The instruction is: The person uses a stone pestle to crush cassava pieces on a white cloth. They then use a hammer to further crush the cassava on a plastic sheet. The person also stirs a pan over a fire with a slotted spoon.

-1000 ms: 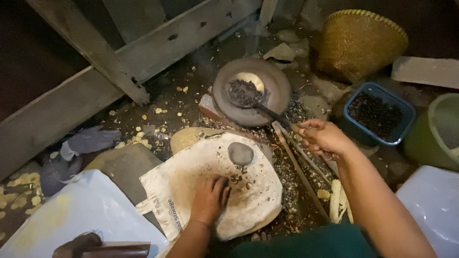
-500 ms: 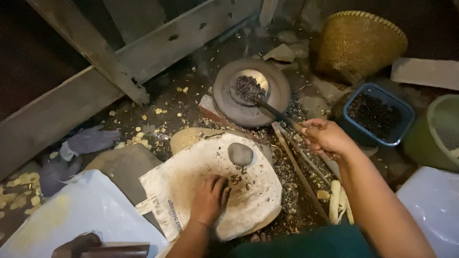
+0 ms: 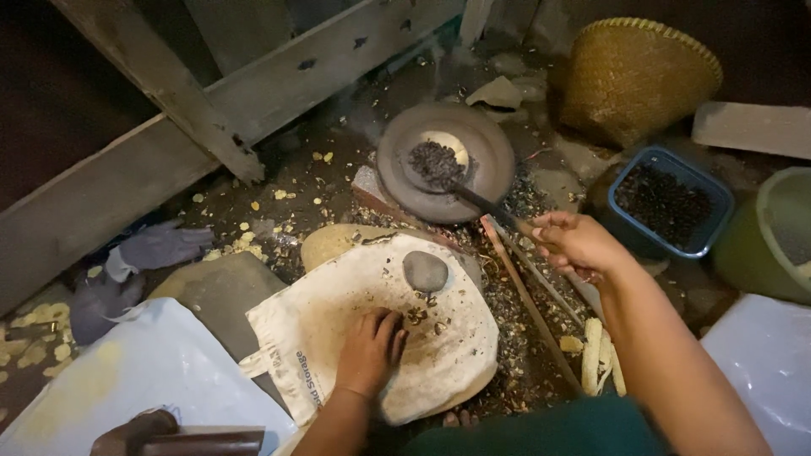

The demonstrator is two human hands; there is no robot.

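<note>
Dark seeds fill the ladle [image 3: 435, 162] that I see held over the round pan [image 3: 445, 160]. Right hand [image 3: 574, 243] grips the ladle's handle, fingers closed around it, just right of the pan. Left hand [image 3: 369, 350] rests fingers curled on the white cloth [image 3: 372, 329] below the pan, touching crushed bits; nothing gripped that I can tell. Grey stone [image 3: 425, 270] sits on the cloth, between hand and pan. Blue tub [image 3: 667, 203] of seeds lies right of the pan, woven basket [image 3: 634, 76] above it.

A matt, stained cloth sack [image 3: 372, 338] is draped over the slab; a smooth grey stone [image 3: 425, 271] lies there. A dull metal pan [image 3: 445, 160], woven basket [image 3: 638, 76] and rough wooden beams [image 3: 169, 152] are seen.
</note>
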